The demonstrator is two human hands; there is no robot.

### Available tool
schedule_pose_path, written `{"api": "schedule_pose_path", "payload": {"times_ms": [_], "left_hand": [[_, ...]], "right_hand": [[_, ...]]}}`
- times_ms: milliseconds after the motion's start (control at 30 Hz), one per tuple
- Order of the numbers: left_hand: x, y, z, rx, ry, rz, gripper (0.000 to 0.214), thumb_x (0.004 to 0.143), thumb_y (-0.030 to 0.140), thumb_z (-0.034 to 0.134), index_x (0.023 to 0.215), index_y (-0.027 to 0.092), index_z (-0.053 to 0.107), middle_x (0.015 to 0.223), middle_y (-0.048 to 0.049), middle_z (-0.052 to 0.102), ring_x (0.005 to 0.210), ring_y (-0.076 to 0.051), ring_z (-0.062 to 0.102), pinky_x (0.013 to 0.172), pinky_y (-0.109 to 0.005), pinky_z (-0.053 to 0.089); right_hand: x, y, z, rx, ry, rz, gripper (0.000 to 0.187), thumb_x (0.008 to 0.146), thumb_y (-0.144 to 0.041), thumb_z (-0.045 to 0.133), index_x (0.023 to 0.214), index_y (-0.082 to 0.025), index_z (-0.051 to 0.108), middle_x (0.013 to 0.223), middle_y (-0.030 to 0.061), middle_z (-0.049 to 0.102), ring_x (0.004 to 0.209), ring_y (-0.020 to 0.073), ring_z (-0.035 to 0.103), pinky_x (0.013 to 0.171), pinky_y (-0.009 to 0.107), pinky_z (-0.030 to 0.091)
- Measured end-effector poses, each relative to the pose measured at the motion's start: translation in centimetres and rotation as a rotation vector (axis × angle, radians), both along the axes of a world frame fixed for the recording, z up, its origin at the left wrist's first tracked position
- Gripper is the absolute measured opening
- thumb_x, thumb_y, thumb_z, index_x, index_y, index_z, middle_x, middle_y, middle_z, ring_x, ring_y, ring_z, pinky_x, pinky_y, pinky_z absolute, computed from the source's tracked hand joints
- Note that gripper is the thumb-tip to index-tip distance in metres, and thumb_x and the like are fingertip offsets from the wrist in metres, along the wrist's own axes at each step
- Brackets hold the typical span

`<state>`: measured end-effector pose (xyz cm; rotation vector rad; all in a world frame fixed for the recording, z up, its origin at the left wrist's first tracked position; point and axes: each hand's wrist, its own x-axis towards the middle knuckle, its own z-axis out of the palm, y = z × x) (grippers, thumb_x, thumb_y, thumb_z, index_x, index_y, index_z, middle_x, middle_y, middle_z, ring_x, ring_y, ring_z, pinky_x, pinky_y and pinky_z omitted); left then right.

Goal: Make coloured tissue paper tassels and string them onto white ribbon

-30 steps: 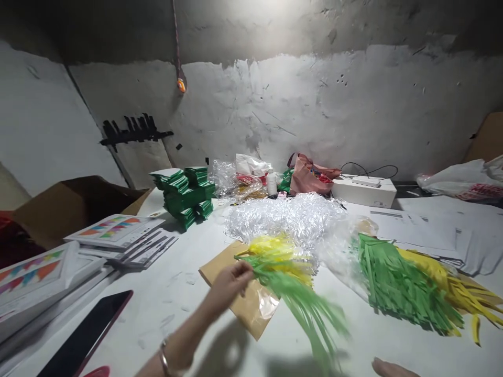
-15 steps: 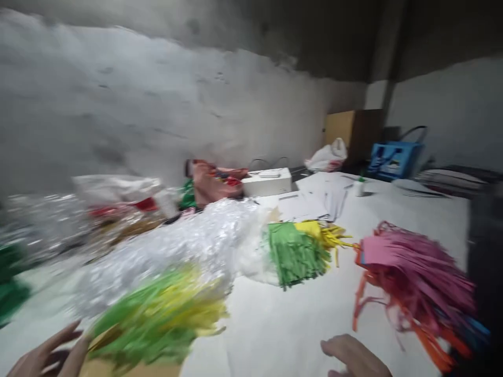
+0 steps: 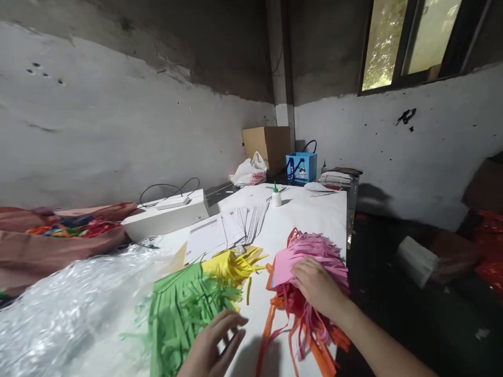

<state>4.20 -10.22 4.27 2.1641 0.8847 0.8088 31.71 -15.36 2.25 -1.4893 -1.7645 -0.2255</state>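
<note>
My right hand (image 3: 317, 287) is on a stack of pink fringed paper (image 3: 286, 262), its fingers drawn together at the uncut band. Orange and red fringed strips (image 3: 271, 324) spread out beneath the pink ones. My left hand (image 3: 218, 340), fingers apart and holding nothing, hovers by the edge of the green fringed paper (image 3: 173, 309). Behind the green stack lies yellow fringed paper (image 3: 223, 266). The thumb of my right hand is hidden, so its exact grip under the paper does not show.
Crinkled clear plastic film (image 3: 78, 298) covers the left side. Farther back are printed white sheets (image 3: 206, 235), a green-capped glue bottle (image 3: 276, 197), a white box (image 3: 168, 220), a plastic bag (image 3: 251, 170), a cardboard box (image 3: 271, 146) and a blue bag (image 3: 306, 166). The white tabletop (image 3: 310, 212) ends at the right.
The view has swung right, bringing a window into sight. My right hand has moved onto the pink fringed paper. My left hand has come from the green-yellow bundle to beside the green stack.
</note>
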Motion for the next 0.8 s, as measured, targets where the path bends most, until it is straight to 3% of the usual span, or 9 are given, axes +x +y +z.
{"api": "schedule_pose_path", "payload": {"times_ms": [100,233,467,633,700,800], "left_hand": [[5.8,2.8,-0.7,-0.061,-0.029,0.000,0.026,0.084,0.044,0.067,0.092,0.022,0.076,0.089,-0.0089,0.070,0.069,-0.020,0.064,0.056,-0.026,0.052],[10.0,5.0,-2.3,-0.091,-0.110,-0.011,0.030,0.082,0.037,0.068,0.106,0.020,0.073,0.105,-0.0119,0.067,0.073,-0.020,0.065,0.056,-0.028,0.051],[11.1,4.1,-2.5,-0.241,-0.266,0.022,0.039,0.088,0.045,0.063,0.118,0.019,0.064,0.105,-0.0098,0.066,0.078,-0.019,0.064,0.071,-0.032,0.054],[12.0,1.9,-2.5,-0.643,-0.586,0.110,0.075,0.081,0.052,0.072,0.141,0.019,0.041,0.076,-0.0004,0.067,0.063,-0.016,0.061,0.064,-0.031,0.051],[12.6,1.6,-2.4,-0.721,-0.647,0.120,0.073,0.077,0.049,0.079,0.135,0.018,0.048,0.068,0.0028,0.064,0.057,-0.014,0.057,0.061,-0.029,0.048],[13.0,1.7,-2.0,-0.741,-0.658,0.109,0.049,0.076,0.045,0.081,0.111,0.014,0.064,0.064,0.0034,0.061,0.055,-0.012,0.055,0.059,-0.026,0.045]], "right_hand": [[1.0,1.0,0.0,-0.037,0.063,0.012,0.028,0.088,-0.003,0.051,0.074,-0.017,0.071,0.075,0.0029,0.072,0.078,0.0209,0.070,0.086,0.038,0.054],[1.5,0.7,0.1,-0.044,0.246,-0.005,0.022,0.088,-0.005,0.057,0.078,-0.017,0.073,0.077,0.0036,0.074,0.072,0.0196,0.070,0.070,0.031,0.055],[1.6,0.2,0.2,-0.077,0.515,0.094,0.016,0.091,-0.020,0.065,0.081,-0.017,0.078,0.080,0.0046,0.078,0.073,0.0193,0.075,0.067,0.027,0.060],[0.8,-0.3,0.3,-0.097,0.514,0.182,0.015,0.087,-0.019,0.070,0.072,-0.018,0.075,0.074,0.0028,0.076,0.071,0.0184,0.071,0.069,0.029,0.057],[0.8,-0.7,0.6,-0.105,0.457,0.207,0.013,0.085,-0.015,0.072,0.072,-0.020,0.075,0.074,0.0010,0.074,0.074,0.0184,0.068,0.074,0.032,0.054],[1.3,-1.4,1.0,-0.061,0.282,0.157,0.011,0.087,-0.014,0.071,0.078,-0.020,0.072,0.078,0.0007,0.072,0.078,0.0198,0.064,0.080,0.038,0.049]]}}
